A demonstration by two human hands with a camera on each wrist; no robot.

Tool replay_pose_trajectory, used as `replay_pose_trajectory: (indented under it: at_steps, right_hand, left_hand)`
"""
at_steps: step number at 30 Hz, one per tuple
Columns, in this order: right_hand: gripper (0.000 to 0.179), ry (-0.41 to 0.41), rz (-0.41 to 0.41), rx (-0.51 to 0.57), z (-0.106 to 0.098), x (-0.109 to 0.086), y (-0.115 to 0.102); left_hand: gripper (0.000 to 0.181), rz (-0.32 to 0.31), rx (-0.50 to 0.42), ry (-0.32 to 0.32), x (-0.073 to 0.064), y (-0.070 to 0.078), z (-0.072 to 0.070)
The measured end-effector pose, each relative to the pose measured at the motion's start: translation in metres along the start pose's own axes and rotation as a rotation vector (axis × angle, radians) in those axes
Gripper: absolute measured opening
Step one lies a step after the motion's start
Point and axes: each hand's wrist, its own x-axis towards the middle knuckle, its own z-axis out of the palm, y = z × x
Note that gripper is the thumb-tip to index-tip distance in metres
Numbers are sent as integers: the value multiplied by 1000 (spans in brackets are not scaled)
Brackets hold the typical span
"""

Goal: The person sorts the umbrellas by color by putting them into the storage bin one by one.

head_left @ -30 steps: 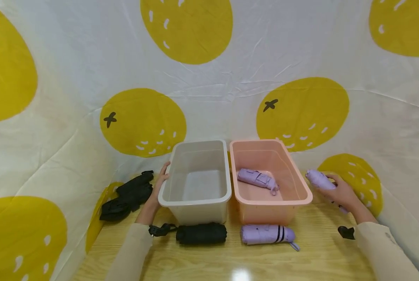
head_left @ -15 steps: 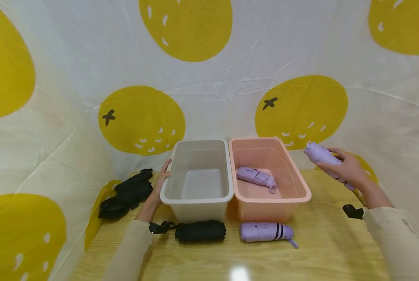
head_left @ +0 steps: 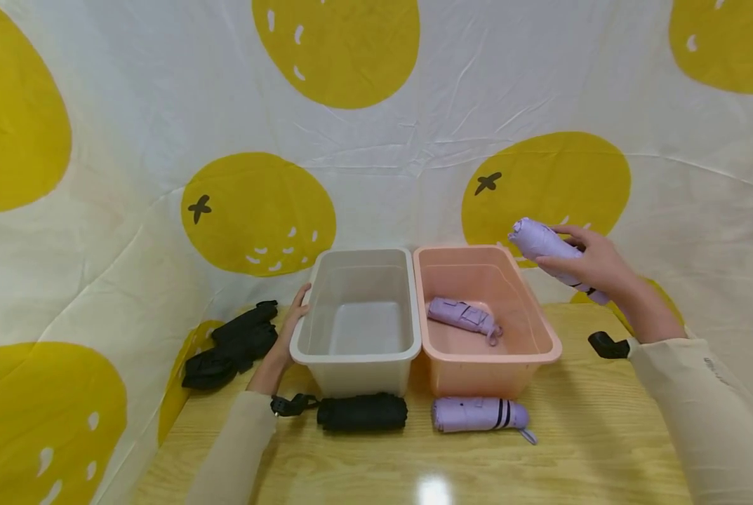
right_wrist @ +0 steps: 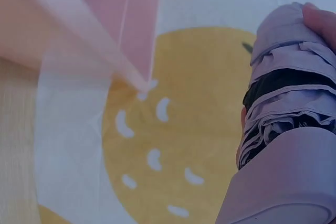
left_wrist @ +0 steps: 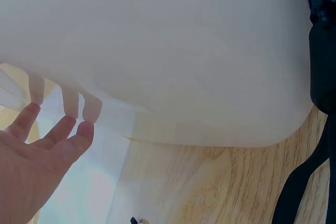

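Observation:
My right hand [head_left: 594,263] grips a folded lilac umbrella [head_left: 540,242], held tilted in the air above the far right corner of the pink bin [head_left: 490,361]. The right wrist view shows this umbrella [right_wrist: 294,98] up close, its pale handle end nearest the camera and a fingertip [right_wrist: 320,24] on its far end. Another lilac umbrella [head_left: 460,314] lies inside the pink bin. With extended fingers, my left hand [head_left: 292,322] rests at the left side of the grey bin [head_left: 356,360]; the left wrist view has its fingertips [left_wrist: 85,129] against the outer wall.
In front of the bins lie a folded black umbrella [head_left: 362,412] and a lilac umbrella with dark stripes [head_left: 477,415]. Several black folded umbrellas [head_left: 231,351] are heaped left of my left forearm. A white cloth [head_left: 389,182] with yellow fruit prints hangs behind the wooden table [head_left: 351,470].
My right hand has lifted the lilac umbrella from the table's right side, then moved it up and left toward the pink bin. The left hand has stayed at the grey bin.

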Motion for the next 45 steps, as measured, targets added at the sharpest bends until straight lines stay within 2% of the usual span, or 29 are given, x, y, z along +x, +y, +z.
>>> replay_pose_trajectory:
  at_steps: [4, 11, 22, 31, 35, 40, 45]
  right_hand:
    - [81, -9, -39, -6, 11, 11, -9]
    - [82, -44, -67, 11, 36, 27, -24]
    - [79, -148, -48, 69, 75, 63, -30]
    - [80, -207, -46, 76, 102, 86, -18]
    - [77, -233, -56, 70, 108, 89, -17]
    - [76, -265, -41, 54, 117, 93, -13]
    - [71, -279, -14, 113, 125, 96, -9]
  left_hand:
    - [54, -11, -2, 21, 0, -1, 1]
    - [55, -49, -36, 17, -6, 13, 9]
    - [54, -41, -39, 22, -8, 14, 8]
    - [54, -27, -30, 14, -5, 11, 7]
    - [55, -6, -38, 12, -4, 7, 5]
    - [55, -15, -48, 23, -6, 7, 5]
    - [55, -20, -59, 37, -7, 7, 7]
